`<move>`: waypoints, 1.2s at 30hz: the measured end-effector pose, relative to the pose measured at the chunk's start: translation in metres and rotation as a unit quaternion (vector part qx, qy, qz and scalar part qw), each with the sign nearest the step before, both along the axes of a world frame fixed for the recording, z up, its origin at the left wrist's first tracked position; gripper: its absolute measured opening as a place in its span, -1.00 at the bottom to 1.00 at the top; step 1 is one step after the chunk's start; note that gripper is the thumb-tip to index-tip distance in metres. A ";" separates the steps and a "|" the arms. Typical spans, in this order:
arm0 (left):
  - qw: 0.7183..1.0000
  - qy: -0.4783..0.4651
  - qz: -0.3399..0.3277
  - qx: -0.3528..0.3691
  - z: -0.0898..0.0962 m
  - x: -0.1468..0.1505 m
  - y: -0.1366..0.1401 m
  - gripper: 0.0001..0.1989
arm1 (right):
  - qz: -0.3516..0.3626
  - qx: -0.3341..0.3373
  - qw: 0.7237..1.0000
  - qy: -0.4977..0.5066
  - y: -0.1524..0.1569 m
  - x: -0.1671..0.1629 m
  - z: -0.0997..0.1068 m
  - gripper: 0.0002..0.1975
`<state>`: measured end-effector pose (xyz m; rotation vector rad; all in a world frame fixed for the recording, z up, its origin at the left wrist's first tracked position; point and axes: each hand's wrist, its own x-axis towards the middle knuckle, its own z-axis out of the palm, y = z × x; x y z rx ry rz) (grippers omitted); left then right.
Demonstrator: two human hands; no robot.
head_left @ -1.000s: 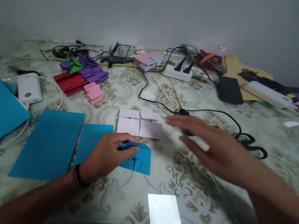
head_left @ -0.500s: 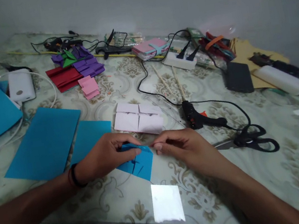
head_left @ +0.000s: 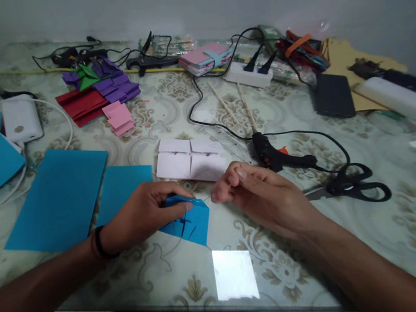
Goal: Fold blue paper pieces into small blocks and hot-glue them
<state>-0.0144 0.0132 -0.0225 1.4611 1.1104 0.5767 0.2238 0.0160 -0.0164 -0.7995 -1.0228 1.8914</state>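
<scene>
My left hand (head_left: 152, 207) pinches a folded piece of blue paper (head_left: 198, 225) between thumb and fingers, close to its upper fold. Dark slits or creases cross the paper's face. To the right, just off the paper, is my right hand (head_left: 258, 190), raised, its fingers curled and the thumb pressed against them; anything between them is too small to make out. Beyond both hands lies a folded white paper (head_left: 174, 166) with crossing creases. A smaller blue sheet (head_left: 126, 181) lies partly beneath my left hand, beside a larger blue sheet (head_left: 58, 199).
A black glue gun (head_left: 270, 152) with its cord and black scissors (head_left: 356, 183) lie right of my right hand. Farther back are a white power strip (head_left: 248, 74), folded purple paper (head_left: 117, 87), red paper (head_left: 81, 106) and a white power bank (head_left: 21, 118).
My right hand has drawn away from the blue paper's corner, rising and turning with its fingers curled. My left hand still grips the paper. The view has shifted slightly.
</scene>
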 end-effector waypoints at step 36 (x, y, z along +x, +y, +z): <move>0.996 -0.087 0.007 0.000 0.007 -0.003 0.003 -0.85 | 0.038 0.079 0.982 -0.165 -0.007 -0.001 -0.006 -0.89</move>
